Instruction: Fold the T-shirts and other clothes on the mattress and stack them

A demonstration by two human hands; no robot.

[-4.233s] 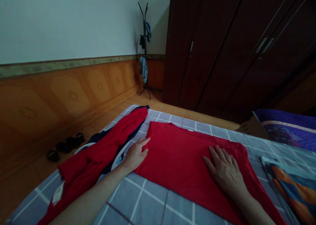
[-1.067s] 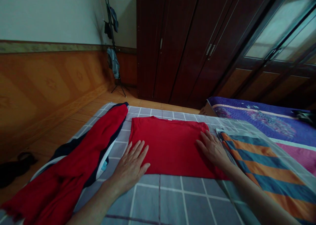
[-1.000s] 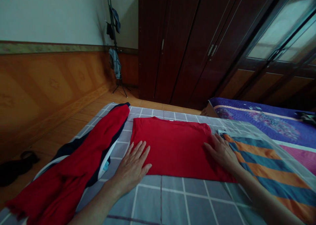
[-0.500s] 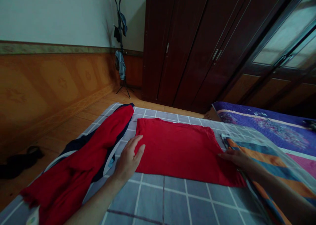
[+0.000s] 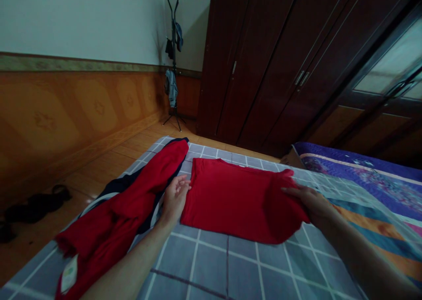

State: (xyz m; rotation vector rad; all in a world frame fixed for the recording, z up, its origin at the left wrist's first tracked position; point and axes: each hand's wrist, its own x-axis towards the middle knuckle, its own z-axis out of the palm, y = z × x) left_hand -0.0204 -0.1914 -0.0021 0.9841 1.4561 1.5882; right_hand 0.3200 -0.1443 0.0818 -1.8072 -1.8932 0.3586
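Note:
A red T-shirt (image 5: 231, 199) lies folded into a wide rectangle on the checked bedsheet (image 5: 211, 269). My right hand (image 5: 310, 201) grips its right side, which is lifted and curving inward. At the shirt's left edge is my left hand (image 5: 176, 196), its fingers curled against the cloth; whether it pinches the fabric is hard to make out. Left of that hand a red and navy garment (image 5: 132, 203) lies loosely bunched along the bed. Beyond my right forearm spreads an orange and blue striped cloth (image 5: 372, 221), partly covered by the arm.
A second bed with a purple cover (image 5: 356, 164) stands at the right. Behind are a dark wooden wardrobe (image 5: 253, 71) and a coat rack (image 5: 174, 58) with hung items. Black items (image 5: 36, 203) lie on the wooden floor at left.
My right hand has raised the T-shirt's right edge and brought it inward to the left. My left hand's fingers have curled in at the left edge. The view has turned slightly left.

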